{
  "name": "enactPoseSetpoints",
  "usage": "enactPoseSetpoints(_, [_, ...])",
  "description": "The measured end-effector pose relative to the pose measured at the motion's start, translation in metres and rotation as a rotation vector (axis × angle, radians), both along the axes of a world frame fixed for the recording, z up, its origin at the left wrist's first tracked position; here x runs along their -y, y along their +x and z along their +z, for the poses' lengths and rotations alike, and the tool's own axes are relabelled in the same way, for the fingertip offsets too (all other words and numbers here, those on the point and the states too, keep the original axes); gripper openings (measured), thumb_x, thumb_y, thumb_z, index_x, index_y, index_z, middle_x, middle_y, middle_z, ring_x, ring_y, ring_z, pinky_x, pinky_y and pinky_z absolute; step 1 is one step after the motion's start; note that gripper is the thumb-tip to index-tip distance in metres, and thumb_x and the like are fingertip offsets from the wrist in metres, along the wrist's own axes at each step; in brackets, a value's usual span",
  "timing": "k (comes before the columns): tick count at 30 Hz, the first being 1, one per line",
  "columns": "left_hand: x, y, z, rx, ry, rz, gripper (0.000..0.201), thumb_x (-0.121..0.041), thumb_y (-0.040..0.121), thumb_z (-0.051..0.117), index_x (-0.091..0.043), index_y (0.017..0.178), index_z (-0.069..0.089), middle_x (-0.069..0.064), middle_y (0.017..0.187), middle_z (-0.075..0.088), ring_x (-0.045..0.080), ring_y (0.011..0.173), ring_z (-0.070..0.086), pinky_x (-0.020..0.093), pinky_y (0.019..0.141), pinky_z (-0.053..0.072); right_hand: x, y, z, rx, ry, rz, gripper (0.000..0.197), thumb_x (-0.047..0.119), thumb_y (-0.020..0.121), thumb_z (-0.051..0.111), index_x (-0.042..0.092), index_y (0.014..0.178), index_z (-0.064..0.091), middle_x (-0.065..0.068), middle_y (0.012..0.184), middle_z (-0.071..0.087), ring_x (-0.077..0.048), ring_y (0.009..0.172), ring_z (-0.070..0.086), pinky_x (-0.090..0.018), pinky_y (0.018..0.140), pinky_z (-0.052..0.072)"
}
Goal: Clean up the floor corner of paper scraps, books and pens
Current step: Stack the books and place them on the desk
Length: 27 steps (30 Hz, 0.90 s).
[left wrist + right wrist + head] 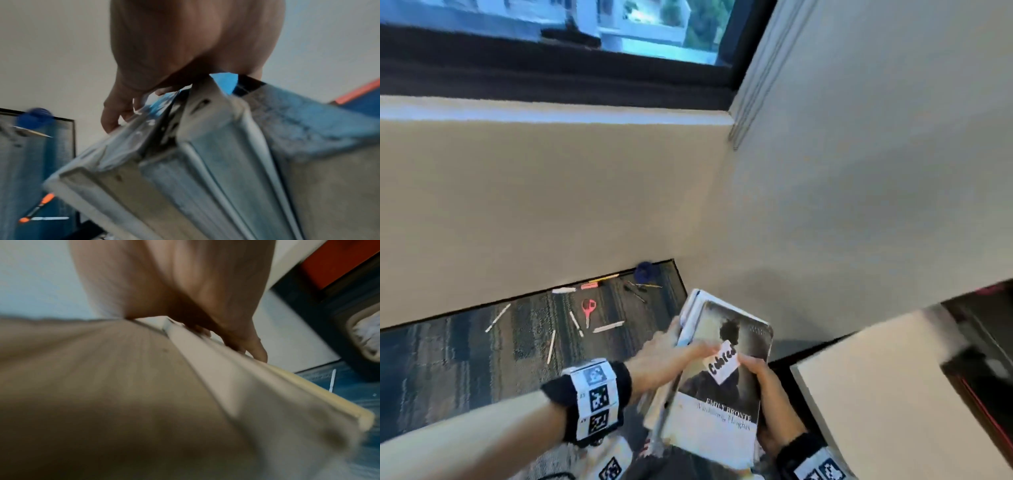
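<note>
I hold a stack of books [717, 387] up off the carpet, a grey paperback with a white paper label on top. My left hand [671, 356] grips the stack's left edge, thumb across the cover; its fingers [115, 113] curl round the books' page edges [185, 178]. My right hand [763, 394] grips the stack's right edge, and its fingers [246, 344] wrap the book stack [144, 386] from below. On the carpet by the wall lie several white pens and paper strips [575, 322], red scissors [588, 308], dark pens [635, 287] and a blue ball [645, 270].
A beige wall corner [722, 205] closes the space behind and to the right. A pale box or cabinet top [876, 383] stands at the lower right, with a dark frame with a red line [983, 394] beside it. A window [585, 27] runs above.
</note>
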<state>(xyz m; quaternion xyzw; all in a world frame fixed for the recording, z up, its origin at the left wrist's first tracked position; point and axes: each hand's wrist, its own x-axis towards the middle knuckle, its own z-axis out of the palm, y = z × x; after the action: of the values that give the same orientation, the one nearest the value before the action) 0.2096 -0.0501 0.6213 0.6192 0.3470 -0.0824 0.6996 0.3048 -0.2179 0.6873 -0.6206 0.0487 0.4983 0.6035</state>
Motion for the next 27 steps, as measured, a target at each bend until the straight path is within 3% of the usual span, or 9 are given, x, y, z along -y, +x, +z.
enactPoseSetpoints(2, [0.032,0.024,0.031,0.03,0.012,-0.123,0.098,-0.089,0.047,0.069,-0.044,0.131,0.045,-0.004,0.123,0.065,0.02,0.109,0.066,0.044,0.098,0.05,0.04,0.001,0.017,-0.003,-0.007,-0.145,0.065,0.037,0.073,0.075,0.004,0.127,0.059,-0.027,0.125,0.06,-0.045,0.119,0.056,-0.059,0.108,0.037])
enactPoseSetpoints(7, [0.116,0.084,0.091,0.081,-0.025,-0.321,0.064,-0.069,0.056,0.08,-0.035,0.104,0.057,-0.013,0.1,0.071,0.009,0.092,0.07,0.03,0.089,0.053,0.138,0.013,0.043,0.001,0.09,-0.422,0.048,0.027,0.083,0.064,0.003,0.125,0.062,-0.027,0.125,0.061,-0.042,0.116,0.059,-0.055,0.107,0.04])
enactPoseSetpoints(10, [0.166,0.122,0.099,0.076,-0.029,-0.408,0.063,-0.065,0.058,0.082,-0.034,0.107,0.056,-0.013,0.103,0.069,0.006,0.094,0.067,0.027,0.088,0.051,0.189,0.032,0.042,0.065,0.094,-0.521,0.056,0.026,0.077,0.073,0.003,0.127,0.061,-0.025,0.126,0.061,-0.041,0.118,0.058,-0.053,0.11,0.037])
enactPoseSetpoints(12, [0.201,0.15,0.097,0.068,-0.007,-0.429,0.044,-0.058,0.066,0.08,-0.034,0.092,0.054,-0.018,0.095,0.063,0.0,0.09,0.061,0.024,0.082,0.046,0.224,0.051,0.036,0.082,0.092,-0.596,0.066,0.028,0.073,0.078,0.005,0.131,0.057,-0.024,0.131,0.058,-0.041,0.122,0.055,-0.053,0.112,0.034])
enactPoseSetpoints(14, [0.237,0.174,0.09,0.044,0.029,-0.433,0.049,-0.065,0.063,0.078,-0.031,0.091,0.055,-0.018,0.096,0.063,0.002,0.091,0.061,0.028,0.088,0.045,0.254,0.073,0.029,0.056,0.12,-0.657,0.065,0.028,0.076,0.076,0.005,0.133,0.055,-0.025,0.133,0.056,-0.043,0.124,0.052,-0.054,0.113,0.032])
enactPoseSetpoints(18, [0.289,0.221,0.071,-0.011,0.081,-0.419,0.1,-0.087,0.038,0.074,-0.03,0.119,0.064,-0.01,0.107,0.073,0.013,0.096,0.07,0.037,0.095,0.052,0.303,0.116,0.01,0.016,0.177,-0.686,0.067,0.03,0.071,0.078,0.004,0.13,0.057,-0.028,0.13,0.057,-0.045,0.121,0.054,-0.058,0.11,0.035])
enactPoseSetpoints(23, [0.314,0.271,0.076,0.052,0.092,-0.477,0.074,-0.077,0.053,0.075,-0.028,0.108,0.069,-0.007,0.092,0.077,0.013,0.084,0.074,0.037,0.088,0.057,0.33,0.168,0.001,0.036,0.152,-0.691,0.068,0.035,0.07,0.078,0.004,0.126,0.059,-0.027,0.123,0.062,-0.043,0.114,0.06,-0.056,0.104,0.043])
enactPoseSetpoints(25, [0.316,0.288,0.08,0.064,0.135,-0.528,0.06,-0.074,0.061,0.072,-0.03,0.1,0.073,-0.009,0.088,0.077,0.011,0.082,0.074,0.037,0.088,0.057,0.332,0.184,0.01,0.114,0.073,-0.628,0.052,0.037,0.079,0.071,0.005,0.119,0.064,-0.019,0.111,0.07,-0.031,0.101,0.069,-0.037,0.087,0.056])
enactPoseSetpoints(27, [0.314,0.305,0.078,0.062,0.259,-0.59,0.063,-0.082,0.06,0.063,-0.031,0.095,0.074,-0.01,0.087,0.076,0.01,0.083,0.073,0.037,0.087,0.057,0.333,0.2,0.009,0.176,-0.052,-0.566,0.037,0.038,0.087,0.063,0.01,0.109,0.068,-0.01,0.096,0.075,-0.013,0.074,0.073,-0.018,0.055,0.053])
